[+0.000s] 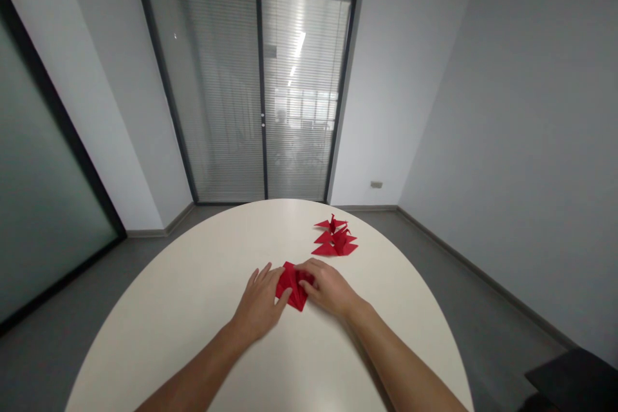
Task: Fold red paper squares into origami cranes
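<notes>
A partly folded piece of red paper (292, 288) lies flat on the round white table (193, 296). My left hand (259, 301) rests on its left side, fingers stretched out flat and the thumb pressing the paper's lower edge. My right hand (326, 284) covers the paper's right side with fingers curled down, pressing on a fold. Two finished red paper cranes sit beyond my hands, the farther crane (331, 224) behind the nearer crane (337, 244).
The table's curved edge runs close on the right, with grey floor (454, 309) past it. Glass doors with blinds (255, 90) stand ahead. A dark object (574, 376) sits at the lower right corner.
</notes>
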`<state>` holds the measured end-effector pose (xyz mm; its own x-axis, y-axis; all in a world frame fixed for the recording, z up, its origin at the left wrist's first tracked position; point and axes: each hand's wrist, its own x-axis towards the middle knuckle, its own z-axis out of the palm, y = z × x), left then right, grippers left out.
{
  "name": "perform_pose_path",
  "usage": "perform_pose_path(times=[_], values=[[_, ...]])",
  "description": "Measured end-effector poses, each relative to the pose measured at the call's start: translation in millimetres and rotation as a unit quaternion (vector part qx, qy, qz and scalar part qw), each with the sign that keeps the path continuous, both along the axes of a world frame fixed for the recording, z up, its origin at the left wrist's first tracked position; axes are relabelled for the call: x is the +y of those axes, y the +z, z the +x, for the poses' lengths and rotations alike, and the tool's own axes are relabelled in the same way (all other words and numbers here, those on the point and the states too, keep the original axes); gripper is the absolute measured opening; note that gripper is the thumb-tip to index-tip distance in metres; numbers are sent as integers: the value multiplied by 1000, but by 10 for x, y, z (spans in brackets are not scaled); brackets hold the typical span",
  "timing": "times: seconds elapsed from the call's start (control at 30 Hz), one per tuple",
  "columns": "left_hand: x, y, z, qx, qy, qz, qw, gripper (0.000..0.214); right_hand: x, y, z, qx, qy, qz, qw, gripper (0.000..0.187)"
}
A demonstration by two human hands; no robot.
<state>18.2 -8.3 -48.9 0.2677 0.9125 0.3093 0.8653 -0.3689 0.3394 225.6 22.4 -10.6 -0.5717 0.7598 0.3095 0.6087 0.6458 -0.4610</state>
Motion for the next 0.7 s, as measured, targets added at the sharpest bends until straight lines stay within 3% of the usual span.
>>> perform_pose_path(times=[0.2,0.43,0.7], values=[[31,-42,66,-14,-21,18,1000,49,68,-117,37,-15,33,-19,999,45],[49,-27,116,-82,-35,42,995,50,39,-70,20,-30,30,-12,999,46],[42,63,95,-129,-20,25,991,39,31,-66,11,31,51,-18,998,51]])
